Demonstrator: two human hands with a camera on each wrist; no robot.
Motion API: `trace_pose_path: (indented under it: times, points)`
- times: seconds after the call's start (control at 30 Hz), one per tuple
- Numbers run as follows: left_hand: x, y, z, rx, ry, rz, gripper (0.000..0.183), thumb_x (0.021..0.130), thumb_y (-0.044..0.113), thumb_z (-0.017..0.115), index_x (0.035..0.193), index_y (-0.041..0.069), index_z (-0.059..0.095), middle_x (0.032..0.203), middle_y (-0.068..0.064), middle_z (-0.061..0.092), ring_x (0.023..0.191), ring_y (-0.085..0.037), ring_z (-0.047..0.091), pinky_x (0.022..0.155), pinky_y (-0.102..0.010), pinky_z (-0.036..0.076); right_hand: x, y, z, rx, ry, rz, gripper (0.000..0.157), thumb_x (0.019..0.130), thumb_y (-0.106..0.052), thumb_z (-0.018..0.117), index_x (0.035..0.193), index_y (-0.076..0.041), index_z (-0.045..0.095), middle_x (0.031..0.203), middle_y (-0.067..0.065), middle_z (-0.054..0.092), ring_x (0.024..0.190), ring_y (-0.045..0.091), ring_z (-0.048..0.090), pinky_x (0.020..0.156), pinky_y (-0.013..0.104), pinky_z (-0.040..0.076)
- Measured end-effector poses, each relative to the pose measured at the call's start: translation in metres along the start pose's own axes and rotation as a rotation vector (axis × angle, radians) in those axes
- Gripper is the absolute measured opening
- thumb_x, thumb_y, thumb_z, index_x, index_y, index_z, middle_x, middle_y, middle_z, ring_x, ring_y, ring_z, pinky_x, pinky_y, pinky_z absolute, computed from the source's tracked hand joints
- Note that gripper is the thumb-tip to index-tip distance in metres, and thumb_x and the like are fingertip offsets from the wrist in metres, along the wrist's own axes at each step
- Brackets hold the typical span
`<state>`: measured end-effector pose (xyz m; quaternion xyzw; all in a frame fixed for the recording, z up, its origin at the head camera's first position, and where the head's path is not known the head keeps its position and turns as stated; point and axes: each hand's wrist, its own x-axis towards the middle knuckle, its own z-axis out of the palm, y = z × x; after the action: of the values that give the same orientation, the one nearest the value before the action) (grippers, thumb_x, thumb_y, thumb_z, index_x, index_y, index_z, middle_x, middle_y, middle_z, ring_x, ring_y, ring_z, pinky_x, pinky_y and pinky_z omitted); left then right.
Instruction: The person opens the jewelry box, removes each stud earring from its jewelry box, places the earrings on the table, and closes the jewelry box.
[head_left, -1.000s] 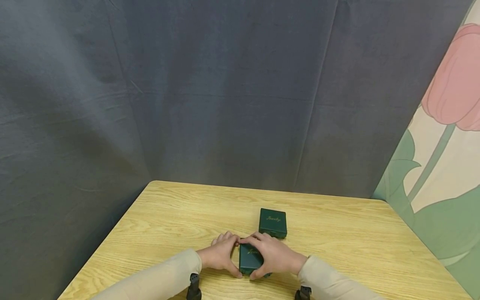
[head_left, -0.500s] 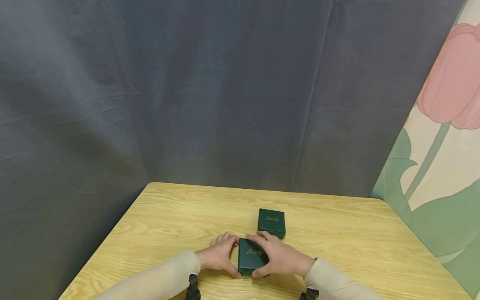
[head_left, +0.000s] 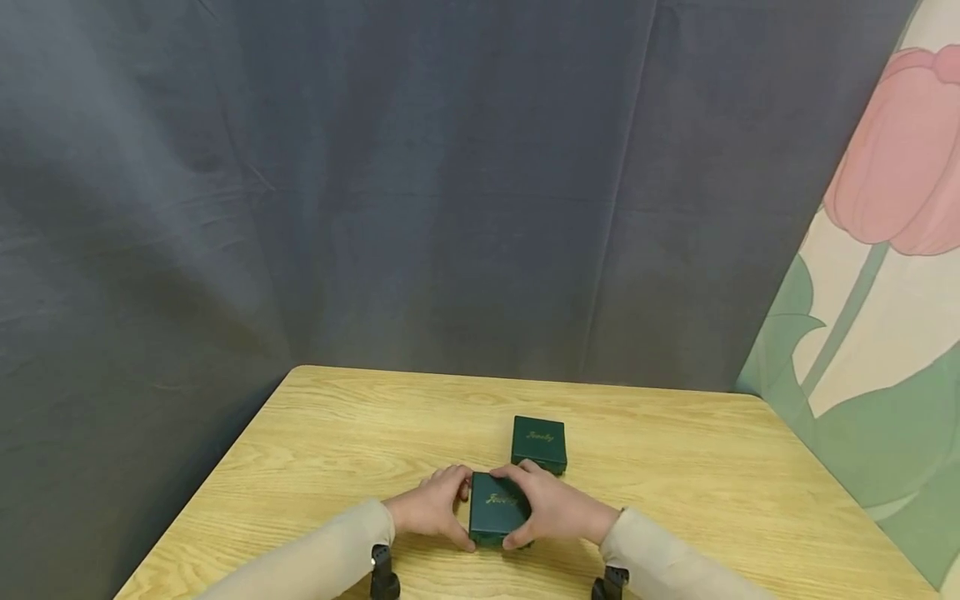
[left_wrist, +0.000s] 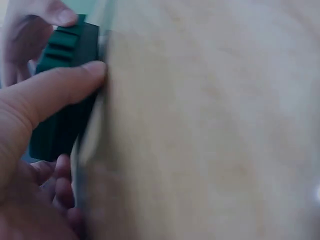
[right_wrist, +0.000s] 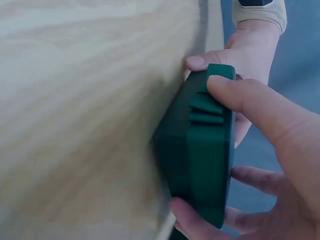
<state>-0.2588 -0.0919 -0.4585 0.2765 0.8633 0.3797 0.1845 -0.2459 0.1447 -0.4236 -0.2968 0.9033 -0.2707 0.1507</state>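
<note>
A dark green jewelry box (head_left: 491,518) with gold script on its lid sits at the table's front, lid down. My left hand (head_left: 431,505) curves round its left side, thumb at the front corner and fingertips by the back corner. From the right, my right hand (head_left: 561,510) grips it with the thumb in front and fingers behind, covering part of the lid. In the right wrist view my right thumb (right_wrist: 227,90) presses the ridged front of the box (right_wrist: 207,160). My left thumb (left_wrist: 82,80) lies across the front in the left wrist view.
A second, matching green jewelry box (head_left: 539,440) lies closed just behind my right hand. The wood-grain table (head_left: 247,483) ends at a dark grey curtain (head_left: 450,183); a tulip-patterned wall (head_left: 896,167) stands at the right. Dark straps (head_left: 384,573) circle both wrists.
My right hand has shifted slightly on the box, uncovering more of the lid's gold script. The left hand keeps its place beside it. The whole view drifts slightly.
</note>
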Motion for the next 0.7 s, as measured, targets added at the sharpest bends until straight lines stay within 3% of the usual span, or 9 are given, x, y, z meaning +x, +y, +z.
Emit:
trace_pose_path:
  times: [0.1,0.17,0.4,0.57,0.7]
  points:
    - [0.001,0.005,-0.014,-0.163,0.001,0.023,0.072,0.069,0.004,0.084,0.128,0.007,0.043,0.092,-0.005,0.049,0.080,-0.016,0.041,0.071,-0.028,0.036,0.008,-0.009,-0.010,-0.013,0.042,-0.009,0.087,0.070,-0.040,0.086,0.142,-0.016,0.043,0.122,0.008,0.048,0.097,0.019,0.052,0.077,0.040,0.048]
    - [0.004,0.011,-0.027,-0.222,0.019,0.030,0.081,0.069,-0.004,0.082,0.136,0.002,0.037,0.091,-0.008,0.051,0.077,-0.017,0.045,0.067,-0.027,0.039,0.015,-0.015,-0.020,-0.028,0.084,-0.010,0.088,0.069,-0.038,0.087,0.142,-0.016,0.043,0.123,0.011,0.048,0.097,0.020,0.053,0.077,0.041,0.048]
    - [0.017,0.027,-0.080,-0.241,0.123,-0.026,0.096,0.072,-0.013,0.074,0.150,0.003,0.021,0.099,-0.012,0.049,0.083,-0.020,0.052,0.073,-0.032,0.047,0.055,-0.029,-0.060,-0.030,0.176,-0.002,0.091,0.069,-0.034,0.088,0.145,-0.018,0.041,0.133,0.015,0.044,0.102,0.025,0.054,0.080,0.042,0.049]
    - [0.027,0.024,-0.104,-0.303,0.087,-0.055,0.094,0.079,-0.004,0.072,0.153,0.002,0.014,0.111,-0.015,0.048,0.094,-0.023,0.055,0.083,-0.036,0.050,0.084,-0.027,-0.071,-0.064,0.201,0.046,0.091,0.069,-0.034,0.088,0.146,-0.020,0.040,0.138,0.015,0.041,0.115,0.028,0.051,0.089,0.046,0.047]
    - [0.036,0.011,-0.109,-0.369,0.085,-0.079,0.074,0.091,0.015,0.067,0.151,0.002,0.025,0.115,-0.016,0.052,0.098,-0.021,0.059,0.099,-0.047,0.043,0.105,-0.020,-0.070,-0.058,0.184,0.075,0.091,0.070,-0.033,0.087,0.146,-0.020,0.039,0.137,0.015,0.042,0.112,0.027,0.050,0.089,0.045,0.047]
